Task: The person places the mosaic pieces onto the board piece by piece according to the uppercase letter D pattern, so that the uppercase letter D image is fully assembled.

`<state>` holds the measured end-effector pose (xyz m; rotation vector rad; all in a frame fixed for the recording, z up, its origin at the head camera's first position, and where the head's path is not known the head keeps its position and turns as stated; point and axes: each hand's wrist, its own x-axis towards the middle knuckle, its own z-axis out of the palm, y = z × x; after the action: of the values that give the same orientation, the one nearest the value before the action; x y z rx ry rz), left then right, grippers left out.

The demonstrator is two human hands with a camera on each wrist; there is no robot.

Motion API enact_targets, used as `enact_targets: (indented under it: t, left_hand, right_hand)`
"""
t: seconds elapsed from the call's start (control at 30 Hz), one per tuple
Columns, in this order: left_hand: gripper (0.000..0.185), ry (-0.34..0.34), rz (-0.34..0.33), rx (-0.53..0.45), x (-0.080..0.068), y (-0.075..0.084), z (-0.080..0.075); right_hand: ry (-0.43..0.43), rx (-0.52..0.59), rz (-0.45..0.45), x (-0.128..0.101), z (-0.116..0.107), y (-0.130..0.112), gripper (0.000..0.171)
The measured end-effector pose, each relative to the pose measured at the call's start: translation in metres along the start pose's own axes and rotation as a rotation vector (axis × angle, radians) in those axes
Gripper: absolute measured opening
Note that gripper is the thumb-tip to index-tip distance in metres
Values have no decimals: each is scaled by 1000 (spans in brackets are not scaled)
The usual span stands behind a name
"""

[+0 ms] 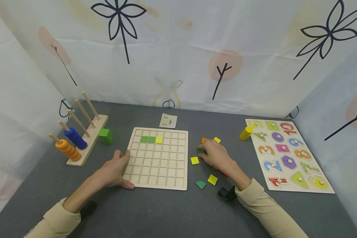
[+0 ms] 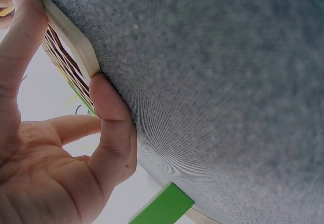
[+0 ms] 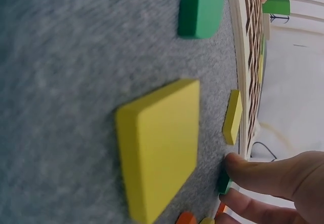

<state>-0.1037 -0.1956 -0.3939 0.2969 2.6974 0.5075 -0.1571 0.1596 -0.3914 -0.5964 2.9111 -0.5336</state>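
While left hand (image 1: 114, 172) steadies grid board (image 1: 157, 158) (pale wood), right hand (image 1: 215, 155) touches green tile (image 3: 224, 182).

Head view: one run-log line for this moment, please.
left hand: holds grid board edge | right hand: fingertips on green tile | board: two green tiles, one yellow

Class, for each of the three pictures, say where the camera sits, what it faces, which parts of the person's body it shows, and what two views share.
Head: sits high, looks forward and down at the grid board; shows both forearms, the left hand and the right hand.
Left wrist: sits low beside the mat, faces the board's corner; shows the left hand's fingers gripping it.
Right wrist: skims the mat past a yellow tile; shows the right hand's fingers touching a green tile.
Shared: both wrist views also show the green block.
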Motion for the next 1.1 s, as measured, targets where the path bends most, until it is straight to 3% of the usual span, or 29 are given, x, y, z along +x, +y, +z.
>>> enact_targets:
  t: [0.33, 1.1]
  left_hand:
    - [138, 5, -1, 4, 0, 0, 0]
    - [138, 13, 5, -4, -1, 1, 0]
  right_hand:
    - [52, 15, -83, 8, -2, -22, 24]
    - [34, 129, -113, 44, 21, -75, 24]
